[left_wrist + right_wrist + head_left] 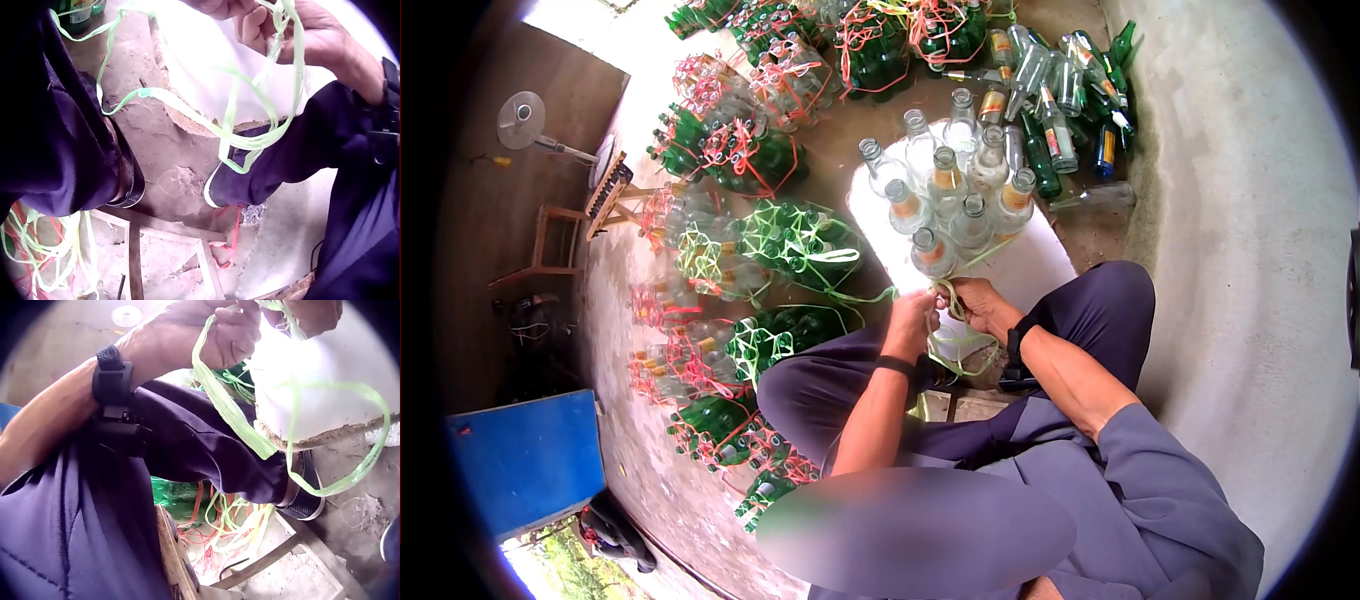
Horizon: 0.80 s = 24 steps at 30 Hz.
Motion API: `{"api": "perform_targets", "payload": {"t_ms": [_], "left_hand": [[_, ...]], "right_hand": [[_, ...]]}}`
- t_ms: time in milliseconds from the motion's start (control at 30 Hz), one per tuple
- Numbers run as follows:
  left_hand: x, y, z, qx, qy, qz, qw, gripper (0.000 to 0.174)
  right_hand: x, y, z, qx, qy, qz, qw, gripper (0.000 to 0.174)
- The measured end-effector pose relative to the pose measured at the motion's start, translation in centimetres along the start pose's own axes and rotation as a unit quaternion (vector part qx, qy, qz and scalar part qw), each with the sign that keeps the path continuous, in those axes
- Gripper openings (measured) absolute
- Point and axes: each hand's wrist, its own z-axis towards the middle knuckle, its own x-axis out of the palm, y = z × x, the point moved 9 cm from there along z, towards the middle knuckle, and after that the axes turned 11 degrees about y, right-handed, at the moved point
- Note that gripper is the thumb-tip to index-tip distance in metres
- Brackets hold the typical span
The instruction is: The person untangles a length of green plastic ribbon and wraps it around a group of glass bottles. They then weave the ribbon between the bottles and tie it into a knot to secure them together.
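Knees (820, 385) in purple trousers sit nearest the lens, hands just past them. Left hand (912, 318) and right hand (977, 300) meet at the near edge of the white bench (1025, 268). Both grips are closed on the green strap (943, 290): left fingers curled round it, right thumb and fingers pinching it. Strap is a flat, thin, pale lime plastic ribbon, semi-translucent, twisted in places. Long axis runs near–far. From the hands it leads far toward the nearest of the clear bottles (948, 190), which stand upright in a tight cluster on the bench. Slack drops in loose loops between the knees toward the floor, one loop hanging below the bench edge, one tail trailing off left. Left of the bench: tied bundles (795, 240) of green and clear bottles with red or green strap round them. Far right: loose bottles (1060, 100) in a pile. Can't tell how the strap sits on the cluster; the hands cover the crossing. Bench top is blown out white, lap partly blurred, strap ends not visible.
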Motion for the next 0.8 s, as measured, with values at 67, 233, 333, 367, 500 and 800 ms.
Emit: {"api": "perform_targets", "payload": {"t_ms": [67, 233, 333, 367, 500, 800], "left_hand": [[0.3, 0.1, -0.3, -0.007, -0.013, -0.039, 0.999, 0.009], [-0.1, 0.4, -0.1, -0.006, -0.036, -0.056, 0.998, 0.009], [-0.1, 0.1, -0.3, 0.008, -0.050, -0.057, 0.997, 0.008], [-0.1, -0.1, -0.3, 0.019, -0.059, -0.051, 0.997, 0.008], [-1.0, 0.1, 0.4, 0.037, -0.075, -0.036, 0.996, 0.008], [-2.9, 0.7, 1.0, 0.064, -0.152, -0.008, 0.986, 0.007]], "right_hand": [[0.5, 0.6, -0.6, -0.009, -0.006, 0.035, 0.999, 0.012], [-0.1, 0.5, -0.3, -0.026, -0.038, 0.005, 0.999, 0.020], [-0.4, 0.4, -0.2, -0.024, -0.046, -0.022, 0.998, 0.023], [-0.4, 0.5, -0.2, -0.024, -0.043, -0.036, 0.998, 0.024], [0.2, 0.9, -1.0, -0.023, -0.050, -0.045, 0.997, 0.023], [0.8, 2.4, -2.0, -0.063, -0.050, -0.082, 0.993, 0.012]]}}
